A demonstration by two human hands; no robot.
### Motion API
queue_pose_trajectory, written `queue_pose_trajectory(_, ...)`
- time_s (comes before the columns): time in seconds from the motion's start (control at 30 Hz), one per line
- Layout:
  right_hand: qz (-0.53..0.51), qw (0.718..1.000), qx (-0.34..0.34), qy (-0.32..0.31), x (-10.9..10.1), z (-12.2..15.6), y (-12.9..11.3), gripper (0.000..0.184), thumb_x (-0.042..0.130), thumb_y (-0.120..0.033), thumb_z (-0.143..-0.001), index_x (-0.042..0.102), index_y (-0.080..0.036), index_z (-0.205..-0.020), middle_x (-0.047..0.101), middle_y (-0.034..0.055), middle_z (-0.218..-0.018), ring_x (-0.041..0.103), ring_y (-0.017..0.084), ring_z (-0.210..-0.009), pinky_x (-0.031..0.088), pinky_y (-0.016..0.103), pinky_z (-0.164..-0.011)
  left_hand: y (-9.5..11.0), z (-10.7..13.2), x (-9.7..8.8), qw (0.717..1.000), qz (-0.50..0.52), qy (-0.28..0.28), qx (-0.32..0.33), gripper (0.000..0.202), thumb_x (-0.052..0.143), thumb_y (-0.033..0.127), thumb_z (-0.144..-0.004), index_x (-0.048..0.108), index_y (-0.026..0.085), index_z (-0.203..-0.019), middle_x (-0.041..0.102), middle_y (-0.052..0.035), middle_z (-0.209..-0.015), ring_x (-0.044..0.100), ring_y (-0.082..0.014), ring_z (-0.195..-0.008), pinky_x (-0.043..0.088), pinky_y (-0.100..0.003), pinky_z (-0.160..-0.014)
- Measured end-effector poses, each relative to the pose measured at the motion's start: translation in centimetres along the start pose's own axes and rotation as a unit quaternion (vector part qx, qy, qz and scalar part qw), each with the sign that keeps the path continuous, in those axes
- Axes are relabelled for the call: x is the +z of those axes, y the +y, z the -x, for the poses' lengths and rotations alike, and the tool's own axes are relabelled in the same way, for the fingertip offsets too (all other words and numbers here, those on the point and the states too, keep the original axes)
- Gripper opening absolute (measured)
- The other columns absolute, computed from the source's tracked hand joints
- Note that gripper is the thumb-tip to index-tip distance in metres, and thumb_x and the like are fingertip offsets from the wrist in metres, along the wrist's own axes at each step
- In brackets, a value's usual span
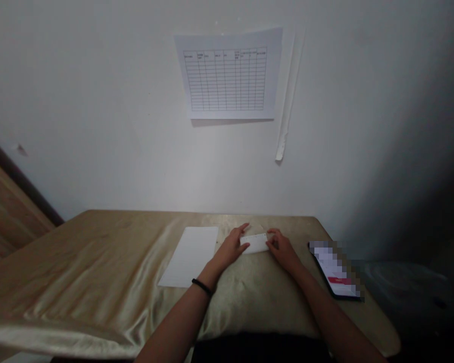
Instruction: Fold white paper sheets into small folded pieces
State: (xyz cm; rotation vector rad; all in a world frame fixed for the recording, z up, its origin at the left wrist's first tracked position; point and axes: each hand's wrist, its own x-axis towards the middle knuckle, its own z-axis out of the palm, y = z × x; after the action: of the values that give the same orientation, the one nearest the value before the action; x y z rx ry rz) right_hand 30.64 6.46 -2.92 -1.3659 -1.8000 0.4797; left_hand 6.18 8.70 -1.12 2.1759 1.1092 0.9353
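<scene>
A small white piece of paper [254,244], which looks folded into a strip, is between my hands over the cloth-covered table. My left hand [232,245] is at its left end, thumb against the lower corner and forefinger stretched out beyond the far edge. At the right end, my right hand [283,248] grips the paper between thumb and bent fingers. Small dark marks show along the paper's far edge. A black band [202,287] circles my left wrist. Left of my left arm, a larger white sheet [191,256] with faint lines lies flat.
A phone [335,272] with a lit, partly blurred screen lies near the table's right edge. Shiny gold cloth [109,267] with wrinkles covers the table. A printed grid sheet [230,75] hangs on the wall behind, beside a loose white strip [287,101]. Wooden boards [11,201] stand at left.
</scene>
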Motion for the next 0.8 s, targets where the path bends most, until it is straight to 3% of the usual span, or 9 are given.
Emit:
queue_pose_trajectory(0.13, 0.087, 0.995, -0.044, -0.008, 0.0, 0.1, 0.0, 0.019, 0.054, -0.028, -0.089, 0.07, -0.022, -0.098, 0.073, 0.0052, -0.095, 0.064, 0.022, -0.095, 0.041, 0.038, -0.095, -0.1, 0.0, 0.1, 0.995, -0.088, -0.03, 0.044, 0.029, 0.059, 0.026, -0.094, 0.071, 0.025, -0.12, 0.059, -0.0099, -0.128, 0.058, -0.0217, -0.115, 0.045, -0.039, -0.107)
queue_pose_trajectory(0.23, 0.137, 0.989, -0.052, -0.011, -0.2, 0.3, -0.2, 0.02, 0.055, -0.03, -0.091, 0.074, -0.023, -0.093, 0.072, 0.0052, -0.096, 0.063, 0.022, -0.097, 0.039, 0.038, -0.094, -0.4, 0.1, 0.1, 0.989, -0.136, -0.046, 0.038, 0.028, 0.054, 0.035, -0.098, 0.077, 0.023, -0.108, 0.065, -0.0103, -0.126, 0.059, -0.0239, -0.118, 0.043, -0.041, -0.108)
queue_pose_trajectory(0.47, 0.165, 0.985, -0.05, -0.002, -0.6, 0.6, -0.5, 0.019, 0.061, -0.033, -0.09, 0.078, -0.027, -0.095, 0.07, 0.0041, -0.094, 0.06, 0.021, -0.097, 0.036, 0.039, -0.096, -0.1, 0.4, -0.3, 0.979, -0.191, -0.061, 0.046, 0.034, 0.055, 0.045, -0.097, 0.074, 0.026, -0.118, 0.068, -0.0084, -0.129, 0.059, -0.0236, -0.122, 0.041, -0.042, -0.11)
queue_pose_trajectory(0.8, 0.214, 0.975, -0.055, -0.008, 0.0, 0.7, -0.9, 0.027, 0.052, -0.035, -0.097, 0.078, -0.027, -0.096, 0.068, 0.0059, -0.103, 0.057, 0.021, -0.102, 0.037, 0.039, -0.096, 0.8, 0.5, -0.3, 0.969, -0.238, -0.057, 0.038, 0.036, 0.058, 0.041, -0.095, 0.069, 0.026, -0.126, 0.066, -0.0084, -0.131, 0.057, -0.0246, -0.123, 0.041, -0.043, -0.109)
